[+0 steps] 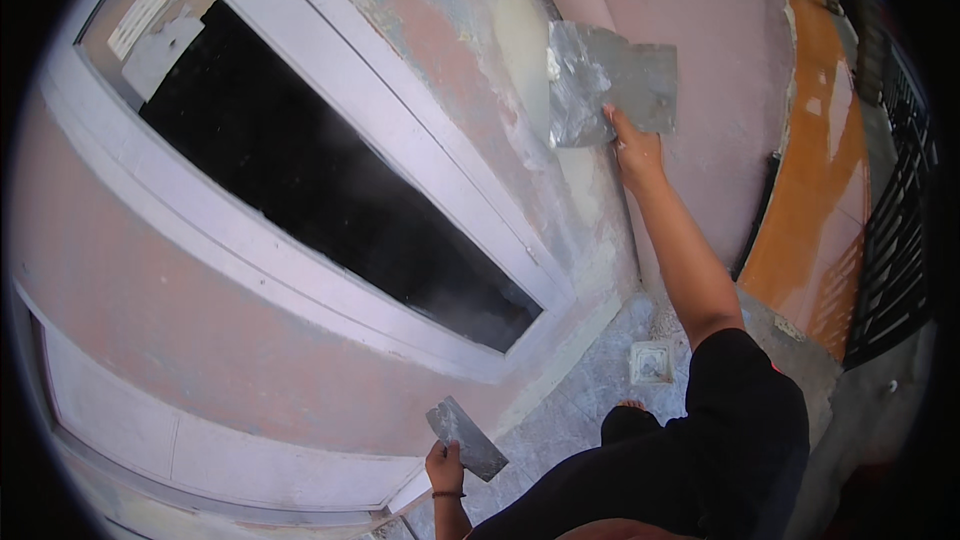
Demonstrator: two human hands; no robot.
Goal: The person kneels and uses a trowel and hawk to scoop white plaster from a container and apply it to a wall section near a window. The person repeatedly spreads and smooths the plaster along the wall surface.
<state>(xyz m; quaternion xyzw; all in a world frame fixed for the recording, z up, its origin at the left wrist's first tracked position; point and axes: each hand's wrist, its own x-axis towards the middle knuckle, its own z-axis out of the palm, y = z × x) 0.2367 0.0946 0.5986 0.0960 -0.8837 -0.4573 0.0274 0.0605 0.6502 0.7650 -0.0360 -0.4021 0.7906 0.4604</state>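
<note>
One dark glass pane (330, 170) first, slanting from the upper left of the frame to its centre, edged by a white frame (400, 115). Across to lower centre: the left hand (443, 467), fingers closed on the lower-left end of a smaller steel scraper (468, 440), whose flat blade tilts down to the right. That one looks thin, stiff and light, and the end in hand seems the right place to hold it.

Up now to upper centre-right, the broad steel putty blade (630, 80), pale smears over its left part! The right hand (637, 152) pinches its lower edge, thumb flat on the face; the fingers behind are hidden. Thin sheet, so probably light and springy, perhaps slick where smeared; that barer lower edge should grip best. Whether it touches the patchy wall (450, 60), I can't tell. Below, a square whitish tray (652, 348); far right, black railings (893, 230).
</note>
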